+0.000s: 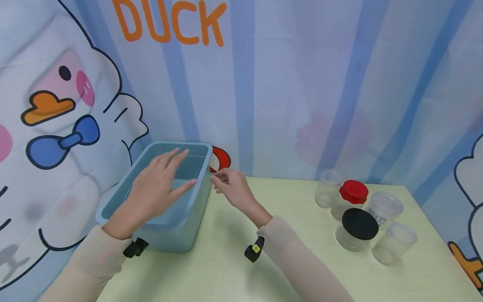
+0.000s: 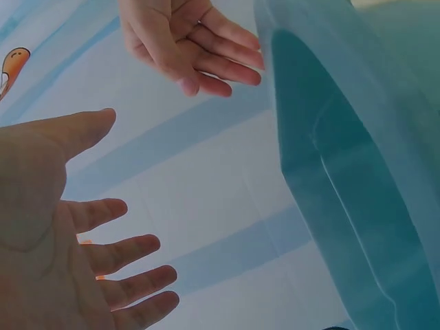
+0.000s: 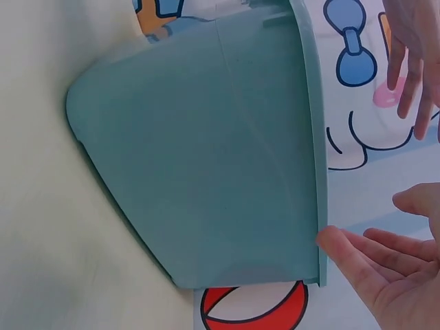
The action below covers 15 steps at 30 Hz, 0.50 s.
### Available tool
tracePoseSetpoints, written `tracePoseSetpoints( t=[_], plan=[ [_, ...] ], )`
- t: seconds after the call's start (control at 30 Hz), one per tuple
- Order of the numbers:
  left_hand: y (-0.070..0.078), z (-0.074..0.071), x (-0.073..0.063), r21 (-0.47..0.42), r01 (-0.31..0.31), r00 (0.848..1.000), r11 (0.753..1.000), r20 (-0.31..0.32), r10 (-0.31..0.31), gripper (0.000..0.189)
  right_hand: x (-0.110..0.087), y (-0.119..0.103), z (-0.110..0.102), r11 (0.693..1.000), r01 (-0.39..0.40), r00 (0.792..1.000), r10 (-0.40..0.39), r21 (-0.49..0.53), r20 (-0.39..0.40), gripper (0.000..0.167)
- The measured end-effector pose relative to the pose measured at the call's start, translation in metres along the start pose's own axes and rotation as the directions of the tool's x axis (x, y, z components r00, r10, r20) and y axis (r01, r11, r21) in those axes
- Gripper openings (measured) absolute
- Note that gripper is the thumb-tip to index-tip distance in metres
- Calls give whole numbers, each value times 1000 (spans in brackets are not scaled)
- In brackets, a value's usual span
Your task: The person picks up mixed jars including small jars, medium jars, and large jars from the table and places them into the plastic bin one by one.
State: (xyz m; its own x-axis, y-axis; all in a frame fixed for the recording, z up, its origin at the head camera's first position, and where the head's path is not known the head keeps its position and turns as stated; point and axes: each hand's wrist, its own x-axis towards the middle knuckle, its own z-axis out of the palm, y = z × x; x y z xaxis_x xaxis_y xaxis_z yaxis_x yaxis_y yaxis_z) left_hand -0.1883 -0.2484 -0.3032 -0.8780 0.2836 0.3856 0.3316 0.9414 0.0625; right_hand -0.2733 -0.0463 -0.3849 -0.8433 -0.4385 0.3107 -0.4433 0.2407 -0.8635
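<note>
A blue-green plastic bin (image 1: 162,239) stands at the left of the table. Over its opening hovers my left hand (image 1: 154,184), fingers extended and thumb spread, holding nothing. In the left wrist view, the palm and fingers of that left hand (image 2: 62,240) show apart from the bin's rim (image 2: 371,89). My right hand (image 1: 235,188) is just outside the bin's right wall, fingers loosely bent and nothing held. In the right wrist view, the fingertips of the right hand (image 3: 392,275) appear near the bin's rim (image 3: 317,151); whether they touch cannot be told.
On the right of the pale table (image 1: 294,260) several clear jars stand grouped, among them a red-lidded jar (image 1: 353,193) and a black-lidded jar (image 1: 358,226). A printed curtain (image 1: 279,92) with a duck hangs behind the table.
</note>
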Motion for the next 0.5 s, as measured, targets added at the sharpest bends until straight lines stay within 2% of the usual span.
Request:
tracePoseSetpoints(
  t=[0.23, 0.5],
  plan=[
    [-15, -7, -6, 0, 14, 1000, 1000, -26, -14, 76, 1, -3, 10, 999, -16, 1000, 16, 41, 0, 30],
    [-34, -13, -9, -11, 75, 997, 997, -16, -76, 75, 4, -6, 16, 997, -13, 1000, 14, 72, -2, 29]
  ],
)
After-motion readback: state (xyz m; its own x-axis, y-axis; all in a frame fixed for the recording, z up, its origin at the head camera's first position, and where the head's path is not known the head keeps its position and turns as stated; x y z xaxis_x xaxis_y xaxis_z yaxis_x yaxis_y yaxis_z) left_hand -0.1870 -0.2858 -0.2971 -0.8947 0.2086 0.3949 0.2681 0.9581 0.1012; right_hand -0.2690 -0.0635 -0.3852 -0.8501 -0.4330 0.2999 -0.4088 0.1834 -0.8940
